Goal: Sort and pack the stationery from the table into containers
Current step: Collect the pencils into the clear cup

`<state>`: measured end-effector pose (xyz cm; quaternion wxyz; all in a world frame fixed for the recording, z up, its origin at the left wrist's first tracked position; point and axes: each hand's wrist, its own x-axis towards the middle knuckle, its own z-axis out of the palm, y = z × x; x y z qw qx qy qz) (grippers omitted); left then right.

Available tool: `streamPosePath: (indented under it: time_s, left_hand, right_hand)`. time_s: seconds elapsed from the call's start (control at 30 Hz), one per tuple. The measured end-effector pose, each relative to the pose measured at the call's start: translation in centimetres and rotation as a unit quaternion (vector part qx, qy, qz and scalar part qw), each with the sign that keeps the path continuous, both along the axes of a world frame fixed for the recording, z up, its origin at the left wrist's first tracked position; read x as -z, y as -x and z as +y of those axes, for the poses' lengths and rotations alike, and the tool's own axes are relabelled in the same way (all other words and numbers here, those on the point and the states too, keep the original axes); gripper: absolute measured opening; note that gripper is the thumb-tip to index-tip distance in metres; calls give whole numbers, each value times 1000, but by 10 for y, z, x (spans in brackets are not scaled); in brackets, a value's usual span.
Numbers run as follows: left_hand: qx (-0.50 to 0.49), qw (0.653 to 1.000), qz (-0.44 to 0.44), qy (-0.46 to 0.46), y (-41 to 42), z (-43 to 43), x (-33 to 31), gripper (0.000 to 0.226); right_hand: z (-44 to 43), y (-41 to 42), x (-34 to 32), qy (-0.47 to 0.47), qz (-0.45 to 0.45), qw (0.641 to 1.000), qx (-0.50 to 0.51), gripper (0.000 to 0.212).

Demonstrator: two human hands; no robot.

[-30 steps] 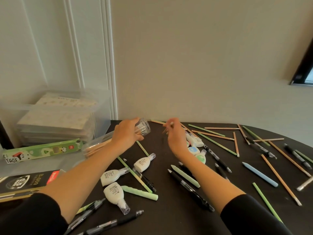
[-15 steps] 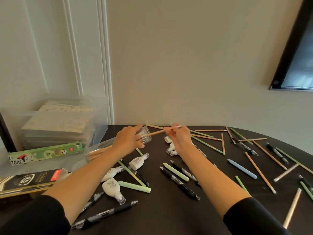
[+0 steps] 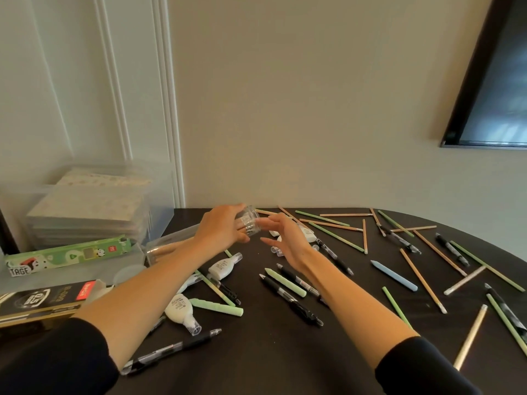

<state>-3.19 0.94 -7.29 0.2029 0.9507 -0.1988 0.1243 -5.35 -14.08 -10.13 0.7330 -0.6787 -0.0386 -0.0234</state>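
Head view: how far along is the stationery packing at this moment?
Early. Done: tan pencils sit inside the clear tube. In hand: left hand holds its mouth, right hand open, empty. Left: pencils, black pens and correction-fluid bottles scattered across the table.

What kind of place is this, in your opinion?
Probably a room in a home or small office: a dark table against a panelled wall, a screen mounted on it, and clear storage boxes beside scattered pencils.

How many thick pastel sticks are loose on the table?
3: a green stick beside the left forearm, a second green stick between the forearms, a blue stick right of the right forearm. Arms may hide others.
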Motion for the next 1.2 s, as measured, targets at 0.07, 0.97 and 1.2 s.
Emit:
streamPosePath:
  time_s: [0.07,0.97,1.2]
  left_hand:
    - [4,1000,3,-30,-1,-7,-1,74]
    - [-25,998,29,-46,-131,-72,23,75]
    - [-29,998,35,-49,-156,-70,30,78]
  right_hand:
    - [-12,-3,0,7,15,1000,-8,36]
    - [-128,-172,50,521,127,824,185,30]
    - [-130,-188,53,581,102,782,204,30]
